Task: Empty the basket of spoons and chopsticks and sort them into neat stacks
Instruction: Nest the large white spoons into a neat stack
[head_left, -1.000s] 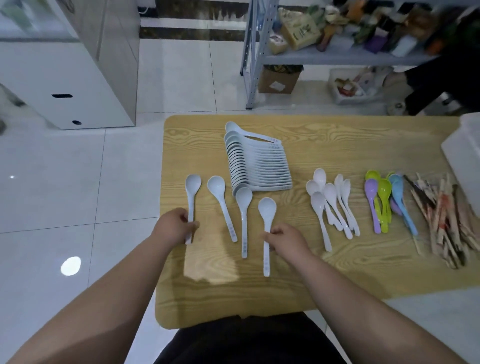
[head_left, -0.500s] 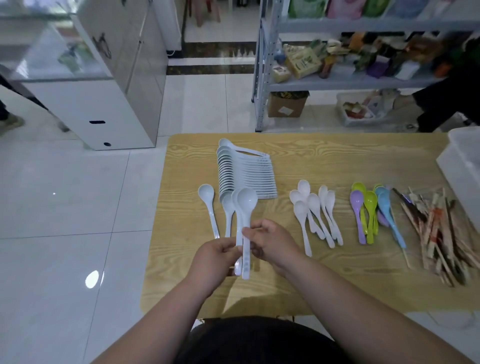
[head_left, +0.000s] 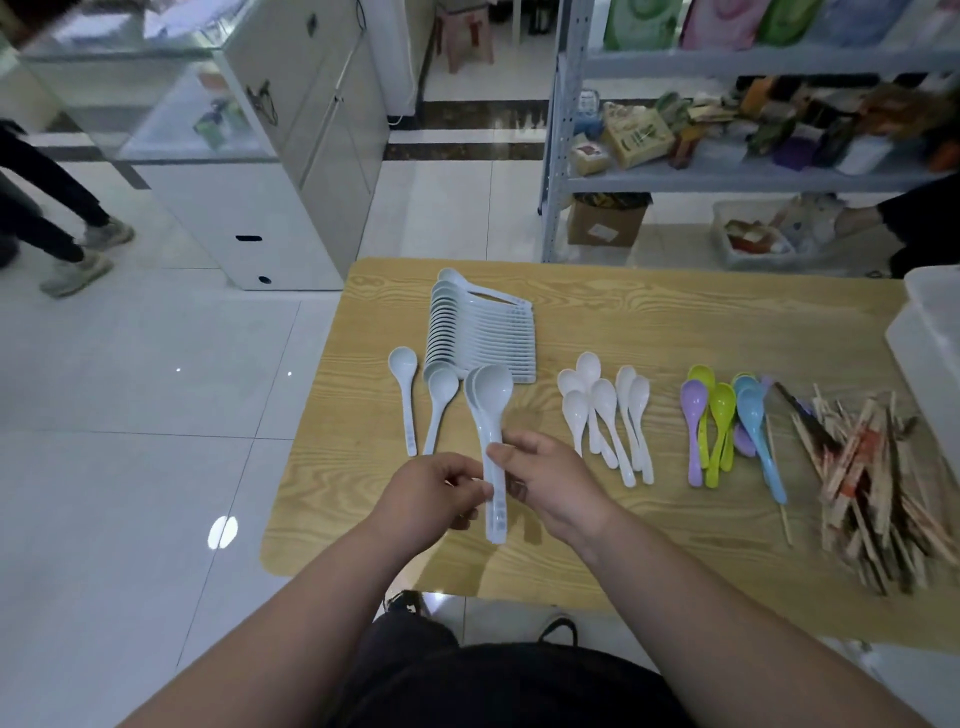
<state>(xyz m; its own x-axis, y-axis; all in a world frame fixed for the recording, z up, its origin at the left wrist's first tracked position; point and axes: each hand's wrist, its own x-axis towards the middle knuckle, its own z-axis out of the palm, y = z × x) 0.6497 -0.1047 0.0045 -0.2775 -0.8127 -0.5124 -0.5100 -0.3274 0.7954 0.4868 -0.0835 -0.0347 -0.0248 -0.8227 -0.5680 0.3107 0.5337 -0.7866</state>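
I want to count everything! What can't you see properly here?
Head view, held spoons: they overlap, and the left hand and right hand cover the handles, so the count is unclear.
Head view, white tub: cut off by the right edge, inside hidden.
Head view, chopsticks: too jumbled to count.

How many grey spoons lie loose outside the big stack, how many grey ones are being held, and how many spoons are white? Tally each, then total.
loose grey spoons lying on the table: 2
held grey spoons, pinched by left hand and right hand: 2
white spoons: 6
Total: 10
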